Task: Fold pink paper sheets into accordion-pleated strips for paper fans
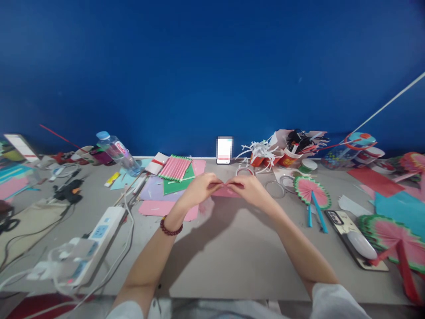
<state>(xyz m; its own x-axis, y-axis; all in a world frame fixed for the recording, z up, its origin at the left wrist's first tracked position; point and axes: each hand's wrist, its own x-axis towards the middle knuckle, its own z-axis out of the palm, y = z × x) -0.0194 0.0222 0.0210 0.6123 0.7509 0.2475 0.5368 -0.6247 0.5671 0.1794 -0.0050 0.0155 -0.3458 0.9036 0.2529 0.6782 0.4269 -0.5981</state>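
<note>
My left hand (205, 186) and my right hand (245, 186) meet fingertip to fingertip above the middle of the desk. Both are closed in a pinch on a sheet of pink paper (224, 192), which is partly hidden behind the fingers. Left of my left hand, a pleated pink paper (175, 168) with green edges lies on a green sheet (179, 184). Loose pink paper (154, 208) and purple paper (152, 189) lie near it. To the right of my right hand is a round pink and green paper fan (312, 193) with blue handles.
A phone (224, 150) stands against the blue wall. On the left are a power strip (99, 243) with cables, a tilted plastic bottle (119, 153) and a black glue gun (68, 191). Rightward are cups of paper strips (262, 153), a phone with a mouse (361, 245) on it, and another fan (398, 241).
</note>
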